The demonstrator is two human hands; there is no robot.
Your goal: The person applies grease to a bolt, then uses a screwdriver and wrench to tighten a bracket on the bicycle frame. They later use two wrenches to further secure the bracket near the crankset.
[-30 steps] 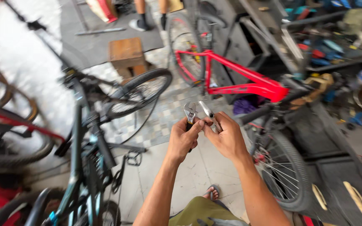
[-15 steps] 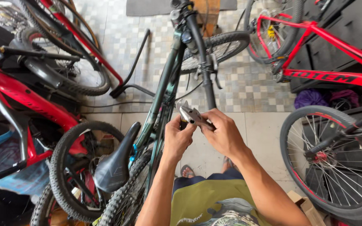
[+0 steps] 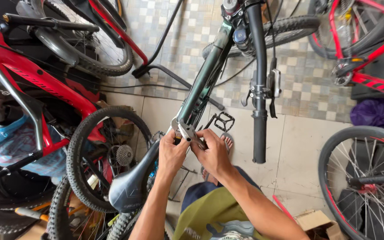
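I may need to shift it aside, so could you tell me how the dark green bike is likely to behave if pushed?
The green bike would probably roll readily, since it stands on knobby tyres. Its handlebar is turned across the frame, so the front wheel may swing and steer it off line. With a full frame, saddle and pedal, it is likely stiff and fairly heavy.

You held a silver tool (image 3: pixel 186 131) over the dark green bike frame (image 3: pixel 205 80), black saddle (image 3: pixel 130 189) and grey-checked tiles (image 3: pixel 307 84).
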